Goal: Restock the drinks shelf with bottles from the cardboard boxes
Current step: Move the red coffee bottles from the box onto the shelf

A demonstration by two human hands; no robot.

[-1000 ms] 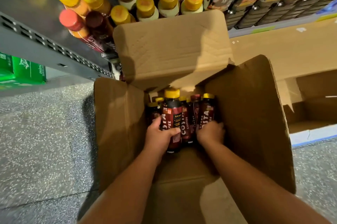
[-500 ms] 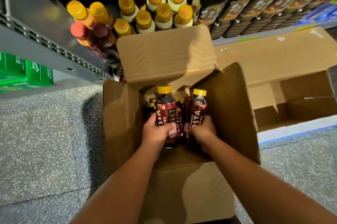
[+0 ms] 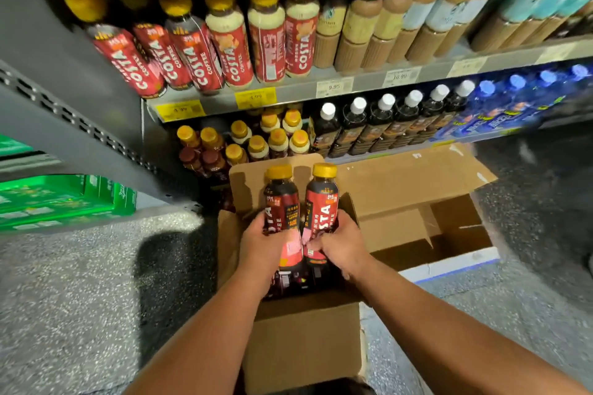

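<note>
Above the open cardboard box (image 3: 305, 340) I hold two Costa coffee bottles upright, side by side. My left hand (image 3: 261, 245) grips the darker bottle (image 3: 281, 202); my right hand (image 3: 341, 245) grips the redder bottle (image 3: 322, 205). Both bottles have yellow caps. More dark bottles (image 3: 298, 282) remain inside the box under my hands. The drinks shelf (image 3: 288, 94) stands just behind, with yellow-capped Costa bottles (image 3: 263, 144) on its bottom level and a row of red Costa bottles (image 3: 195, 54) on the level above.
A second, open cardboard box (image 3: 442, 234) lies to the right on the speckled floor. Green cartons (image 3: 64, 198) sit at the left under a grey shelf side panel (image 3: 73, 125). Black bottles with white caps (image 3: 385, 125) and blue bottles (image 3: 513, 105) fill the bottom shelf's right.
Both hands have lifted their bottles up out of the box. My head has tilted up, so the upper shelf rows have come into view.
</note>
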